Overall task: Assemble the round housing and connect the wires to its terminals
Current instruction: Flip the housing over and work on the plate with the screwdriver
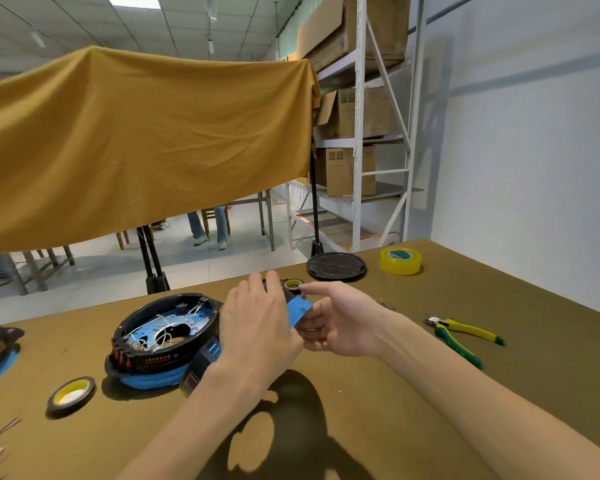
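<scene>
Left hand point(257, 323) and right hand point(340, 323) both gripping

This is a workshop or small factory floor. A brown workbench point(447, 393) carries rolls of tape point(400, 260), yellow-handled pliers point(463, 336) and a round housing point(167, 337) with its wires showing. Behind it, white metal shelving point(359, 133) is stacked with cardboard boxes point(350, 171). A mustard cloth point(146, 143) hangs as a screen, above a pale tiled floor and under a panelled ceiling with strip lights.
</scene>
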Demonstrator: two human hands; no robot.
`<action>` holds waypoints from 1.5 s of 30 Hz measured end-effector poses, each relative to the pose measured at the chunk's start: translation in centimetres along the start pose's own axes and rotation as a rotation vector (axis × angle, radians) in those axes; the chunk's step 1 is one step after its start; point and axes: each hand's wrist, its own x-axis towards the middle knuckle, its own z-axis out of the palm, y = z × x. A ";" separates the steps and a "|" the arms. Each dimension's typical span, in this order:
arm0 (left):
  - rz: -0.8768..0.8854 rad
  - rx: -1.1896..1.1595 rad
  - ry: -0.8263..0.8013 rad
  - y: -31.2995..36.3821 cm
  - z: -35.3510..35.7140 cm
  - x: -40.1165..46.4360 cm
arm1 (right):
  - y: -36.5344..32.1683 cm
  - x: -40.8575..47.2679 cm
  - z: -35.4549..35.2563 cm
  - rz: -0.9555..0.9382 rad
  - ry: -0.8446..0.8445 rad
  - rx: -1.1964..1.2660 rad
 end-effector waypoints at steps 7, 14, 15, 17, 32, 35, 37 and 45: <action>-0.097 -0.190 0.002 -3.3 -1.2 2.0 | 1.2 1.7 -2.5 -0.396 0.419 -0.655; -0.312 -0.765 -0.192 -6.3 0.6 4.2 | 2.7 2.8 -5.4 -0.569 0.332 -0.625; -0.359 -0.824 -0.223 -6.5 1.2 4.3 | 2.5 2.6 -6.2 -0.583 0.350 -0.570; -0.440 -0.927 -0.286 -6.5 2.3 4.4 | 2.2 2.0 -7.8 -0.555 0.349 -0.510; -0.507 -1.052 -0.832 -3.7 10.7 1.9 | 3.6 2.0 -12.5 -0.083 0.391 -0.700; -0.535 -1.033 -0.843 -3.9 11.8 2.0 | 4.1 1.9 -13.1 -0.088 0.395 -0.747; -0.591 -1.013 -0.844 -4.4 12.6 1.6 | 4.4 1.7 -14.1 -0.111 0.491 -0.667; -0.719 -1.023 -0.799 -6.5 15.1 0.9 | 8.9 -0.6 -18.5 -0.088 0.723 -1.217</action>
